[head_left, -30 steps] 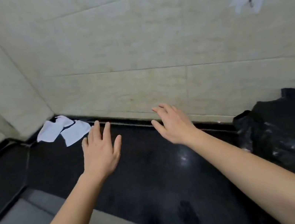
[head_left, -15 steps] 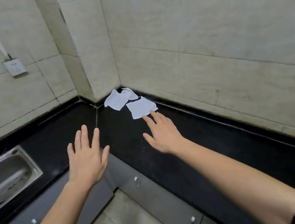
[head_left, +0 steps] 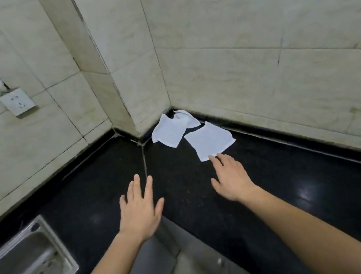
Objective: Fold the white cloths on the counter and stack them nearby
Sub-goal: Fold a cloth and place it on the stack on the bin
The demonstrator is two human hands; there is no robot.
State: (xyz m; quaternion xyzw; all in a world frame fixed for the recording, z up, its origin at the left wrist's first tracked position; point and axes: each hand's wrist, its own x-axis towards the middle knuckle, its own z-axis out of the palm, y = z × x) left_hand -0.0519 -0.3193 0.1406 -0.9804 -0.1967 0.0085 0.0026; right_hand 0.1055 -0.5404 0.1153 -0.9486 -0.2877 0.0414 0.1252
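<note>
Two white cloths lie in the corner of the black counter (head_left: 92,189), just above the middle of the frame. The flat cloth (head_left: 209,142) is spread open nearest the person. The rumpled cloth (head_left: 169,130) sits behind it to the upper left, pushed against the tiled wall (head_left: 254,40), and one bunched part of it may be a third piece, though I cannot tell. Neither looks folded, and no stack shows anywhere.

The right hand (head_left: 231,176), right of centre, reaches for the flat cloth with straight, slightly spread fingers that hold nothing. Its fingertips (head_left: 211,158) are at the cloth's near edge, either touching it or just short of it. The left hand (head_left: 138,206), left of centre, is over the counter's front edge with fingers straight and fanned wide, well apart from both cloths and also holding nothing.

The step in hand looks like the first reach, so the task has barely begun. The next move probably calls for dragging the flat cloth onto the open counter in front, with the left hand coming across to pin a corner while the right hand folds.

A steel sink (head_left: 18,271) fills the lower left, and a wall socket (head_left: 17,102) is at the upper left.
</note>
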